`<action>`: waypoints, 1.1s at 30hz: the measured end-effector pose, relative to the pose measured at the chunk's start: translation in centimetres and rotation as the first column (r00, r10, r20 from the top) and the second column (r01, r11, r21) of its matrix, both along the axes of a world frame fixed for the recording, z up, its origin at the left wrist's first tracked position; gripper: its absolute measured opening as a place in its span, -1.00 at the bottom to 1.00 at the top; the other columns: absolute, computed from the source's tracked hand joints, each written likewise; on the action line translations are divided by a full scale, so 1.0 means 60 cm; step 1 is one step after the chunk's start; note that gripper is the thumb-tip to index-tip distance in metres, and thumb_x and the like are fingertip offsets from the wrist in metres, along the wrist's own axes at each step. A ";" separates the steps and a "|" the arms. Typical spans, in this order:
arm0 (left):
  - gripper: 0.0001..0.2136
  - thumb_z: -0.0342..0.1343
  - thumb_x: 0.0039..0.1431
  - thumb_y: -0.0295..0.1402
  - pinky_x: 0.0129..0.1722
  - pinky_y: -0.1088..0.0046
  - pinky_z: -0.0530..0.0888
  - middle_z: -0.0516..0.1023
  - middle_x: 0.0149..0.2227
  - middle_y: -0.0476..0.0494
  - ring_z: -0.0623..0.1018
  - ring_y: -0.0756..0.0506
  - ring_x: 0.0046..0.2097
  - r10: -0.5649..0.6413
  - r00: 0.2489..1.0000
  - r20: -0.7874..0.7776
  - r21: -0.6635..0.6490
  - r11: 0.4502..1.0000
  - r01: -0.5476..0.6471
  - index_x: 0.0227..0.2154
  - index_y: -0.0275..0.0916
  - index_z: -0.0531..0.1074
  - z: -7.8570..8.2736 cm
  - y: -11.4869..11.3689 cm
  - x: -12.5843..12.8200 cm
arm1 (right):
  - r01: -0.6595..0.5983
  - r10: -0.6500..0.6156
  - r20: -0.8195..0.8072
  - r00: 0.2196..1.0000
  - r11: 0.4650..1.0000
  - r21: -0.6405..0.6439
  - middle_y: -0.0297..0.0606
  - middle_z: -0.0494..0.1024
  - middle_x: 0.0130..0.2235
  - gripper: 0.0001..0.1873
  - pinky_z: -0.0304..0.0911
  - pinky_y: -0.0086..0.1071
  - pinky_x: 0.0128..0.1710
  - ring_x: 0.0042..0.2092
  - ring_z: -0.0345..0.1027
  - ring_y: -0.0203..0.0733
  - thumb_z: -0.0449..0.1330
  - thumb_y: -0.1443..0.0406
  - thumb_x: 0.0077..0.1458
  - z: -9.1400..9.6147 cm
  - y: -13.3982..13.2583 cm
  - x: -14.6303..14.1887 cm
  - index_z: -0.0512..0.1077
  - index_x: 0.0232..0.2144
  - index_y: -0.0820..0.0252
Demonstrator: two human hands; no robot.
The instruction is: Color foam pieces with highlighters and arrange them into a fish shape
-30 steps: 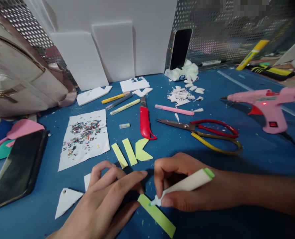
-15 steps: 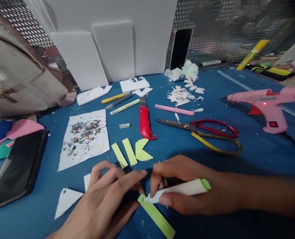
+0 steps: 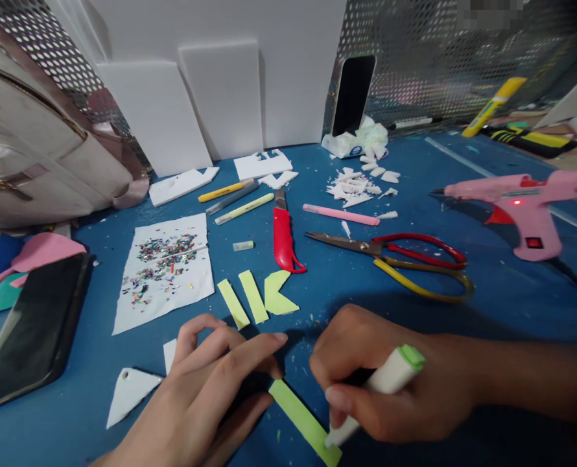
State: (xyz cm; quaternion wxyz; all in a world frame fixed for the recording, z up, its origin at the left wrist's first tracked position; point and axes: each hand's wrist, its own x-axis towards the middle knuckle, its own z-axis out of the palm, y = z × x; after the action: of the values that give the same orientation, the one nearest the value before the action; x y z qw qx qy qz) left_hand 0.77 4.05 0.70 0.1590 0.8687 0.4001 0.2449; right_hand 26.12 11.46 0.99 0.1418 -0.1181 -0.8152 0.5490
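Observation:
My right hand is closed round a white marker with a green end; its tip touches the near end of a light green foam strip on the blue table. The fingers of my left hand are pressed down on the strip's far end, pinning it. Two more green strips and a notched green piece lie just beyond my hands. A white foam triangle rests left of my left hand.
Red and yellow scissors, a red utility knife, pens, a pink glue gun with its light on, white paper with glitter, a dark tablet, a bag, white foam boards and a propped phone surround the work spot.
My right hand has drawn the marker along the green strip, from its far end by my left fingers down to its near end. My left hand has stayed put.

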 end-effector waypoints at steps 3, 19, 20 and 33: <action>-0.54 0.06 0.36 -0.61 0.14 0.28 0.22 0.62 -0.12 0.01 0.54 -0.04 -0.14 -0.006 1.000 0.005 -0.002 1.000 0.006 0.24 -0.16 0.19 0.000 0.000 0.000 | -0.048 0.048 0.006 0.999 0.996 -0.075 -0.39 0.42 -0.59 -0.70 0.18 -0.47 -0.45 -0.56 0.23 -0.38 0.09 0.31 0.20 0.000 0.000 0.002 0.31 -0.58 0.21; -0.54 0.06 0.37 -0.60 0.14 0.28 0.21 0.62 -0.12 0.01 0.53 -0.05 -0.14 -0.003 1.000 0.006 -0.006 1.000 0.003 0.25 -0.14 0.18 -0.002 0.000 0.000 | -0.039 0.043 0.038 0.998 0.995 -0.092 -0.35 0.50 -0.55 -0.67 0.24 -0.50 -0.42 -0.52 0.33 -0.36 0.04 0.24 0.32 -0.004 0.000 0.002 0.47 -0.43 0.27; -0.54 0.06 0.37 -0.59 0.14 0.29 0.22 0.62 -0.12 0.01 0.54 -0.05 -0.14 -0.004 1.000 0.008 -0.002 1.000 0.004 0.25 -0.14 0.18 -0.003 0.000 -0.001 | -0.006 0.010 0.051 0.999 0.996 -0.087 -0.34 0.51 -0.52 -0.67 0.24 -0.50 -0.41 -0.50 0.35 -0.35 0.06 0.21 0.33 -0.003 -0.001 0.001 0.49 -0.38 0.28; -0.54 0.05 0.37 -0.61 0.15 0.29 0.17 0.61 -0.13 0.01 0.53 -0.04 -0.13 -0.005 1.000 0.017 -0.011 1.000 0.005 0.24 -0.16 0.18 -0.001 -0.001 0.002 | -0.071 0.071 -0.005 0.997 0.995 -0.071 -0.34 0.49 -0.56 -0.71 0.17 -0.54 -0.51 -0.56 0.31 -0.38 0.11 0.26 0.23 -0.005 -0.004 0.000 0.50 -0.47 0.27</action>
State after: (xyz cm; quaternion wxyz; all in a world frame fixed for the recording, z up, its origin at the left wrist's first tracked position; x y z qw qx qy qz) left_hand 0.90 3.97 0.67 0.1679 0.8667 0.3977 0.2498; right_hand 26.11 11.23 0.68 0.1188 -0.0932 -0.7985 0.5827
